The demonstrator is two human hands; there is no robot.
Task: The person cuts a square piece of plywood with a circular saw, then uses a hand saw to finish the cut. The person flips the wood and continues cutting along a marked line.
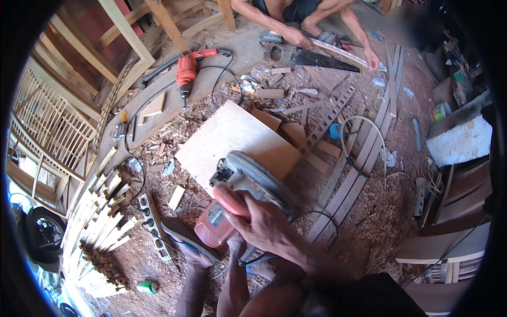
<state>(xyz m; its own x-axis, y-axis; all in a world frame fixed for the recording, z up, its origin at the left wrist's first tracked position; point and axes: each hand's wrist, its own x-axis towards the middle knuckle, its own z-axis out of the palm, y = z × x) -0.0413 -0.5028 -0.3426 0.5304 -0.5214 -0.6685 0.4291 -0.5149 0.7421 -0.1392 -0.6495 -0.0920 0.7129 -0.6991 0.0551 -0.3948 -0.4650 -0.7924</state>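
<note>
Sawdust and offcuts cover the floor (380,211) around the person; on it lies a pale plywood panel (232,140), tilted cornerwise to the view, its far edges whole and no cut line visible across the part that shows, so the sawing looks barely begun, if begun at all; the near corner is hidden under the saw, and whether the blade has entered the wood cannot be told. Long curved slats (364,153) lie to the right of the panel, well apart from the work; a red electric drill (186,71) lies beyond it, untouched; another person crouches at the far edge with a handsaw (317,59) by their hands. At the panel's near corner sits the circular saw (248,185), grey guard forward, red body back; the right hand (264,224) has its fingers closed tight around the red handle, thumb over the top; the left hand does not show in the view. A sandalled foot (190,243) stands just beside the saw; a green can (148,287) lies near the stacked sticks at the lower left.
</note>
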